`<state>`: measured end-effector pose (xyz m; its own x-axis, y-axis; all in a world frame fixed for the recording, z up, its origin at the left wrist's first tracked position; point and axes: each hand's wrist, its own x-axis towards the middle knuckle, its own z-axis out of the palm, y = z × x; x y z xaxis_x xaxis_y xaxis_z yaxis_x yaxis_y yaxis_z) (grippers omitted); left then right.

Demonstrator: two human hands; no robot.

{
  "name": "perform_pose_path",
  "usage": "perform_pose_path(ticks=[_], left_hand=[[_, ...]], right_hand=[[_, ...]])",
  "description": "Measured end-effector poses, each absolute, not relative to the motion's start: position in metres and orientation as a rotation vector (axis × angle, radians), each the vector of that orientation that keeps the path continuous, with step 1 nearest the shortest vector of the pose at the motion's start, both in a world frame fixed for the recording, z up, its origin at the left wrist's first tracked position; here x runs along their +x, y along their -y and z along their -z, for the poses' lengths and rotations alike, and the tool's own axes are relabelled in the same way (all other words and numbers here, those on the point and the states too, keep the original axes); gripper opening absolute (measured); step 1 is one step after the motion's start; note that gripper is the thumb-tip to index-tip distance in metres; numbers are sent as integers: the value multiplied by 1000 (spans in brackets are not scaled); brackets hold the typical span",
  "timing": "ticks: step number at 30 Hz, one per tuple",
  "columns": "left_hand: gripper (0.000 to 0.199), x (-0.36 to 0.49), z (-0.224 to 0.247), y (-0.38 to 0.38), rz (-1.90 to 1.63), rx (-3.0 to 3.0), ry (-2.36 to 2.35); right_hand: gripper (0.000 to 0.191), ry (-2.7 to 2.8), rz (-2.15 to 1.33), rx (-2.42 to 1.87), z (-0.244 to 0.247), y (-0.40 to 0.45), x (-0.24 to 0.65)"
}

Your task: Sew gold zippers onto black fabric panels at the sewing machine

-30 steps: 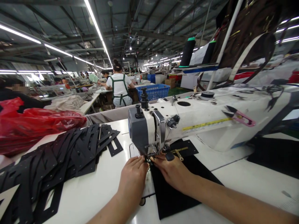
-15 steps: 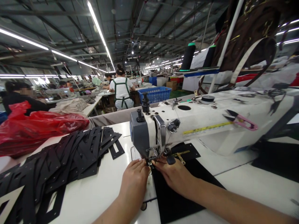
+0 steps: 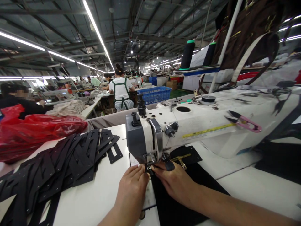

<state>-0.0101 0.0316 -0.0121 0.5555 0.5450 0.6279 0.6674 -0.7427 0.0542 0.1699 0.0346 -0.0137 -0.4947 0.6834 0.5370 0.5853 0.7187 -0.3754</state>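
A black fabric panel [image 3: 174,201] lies under the sewing machine's needle area, with its left edge running toward me. My left hand [image 3: 134,188] is closed, fingertips pinched at the panel's edge just left of the presser foot [image 3: 149,169]. On the other side of the foot, my right hand [image 3: 176,179] grips the panel with its fingers pressed together; the fingertips are partly hidden by the machine head [image 3: 138,138]. Beyond my right hand, a gold zipper with its pull [image 3: 182,162] shows on a black strip at the panel's far end.
Many black cut pieces with slots [image 3: 77,163] are fanned out on the white table at left, beside a red plastic bag [image 3: 42,128]. Pink-handled thread snips [image 3: 246,122] rest on the machine arm. Black thread cones [image 3: 187,55] stand behind. A co-worker [image 3: 121,89] sits ahead.
The view has shifted slightly, so the machine head appears a little further left. Both hands stay at the presser foot, gripping the panel.
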Motion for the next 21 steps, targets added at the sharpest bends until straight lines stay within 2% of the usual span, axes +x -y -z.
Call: perform_pose_path(ticks=[9,13,17,21], left_hand=[[21,-10,13,-31,1025,-2578,1035],[24,-14,6,-28,1032,-2577,1120],[28,-17,7,-13,736,-2482,1315],[56,-7,13,15,489,-2479,1273]], right_hand=[[26,2211,-222,-991,18,-33,167],[27,2226,12,-1174,21,-30,168],[53,2279,275,-1359,30,-14,182],[67,2300,459,-1343,40,19,198]])
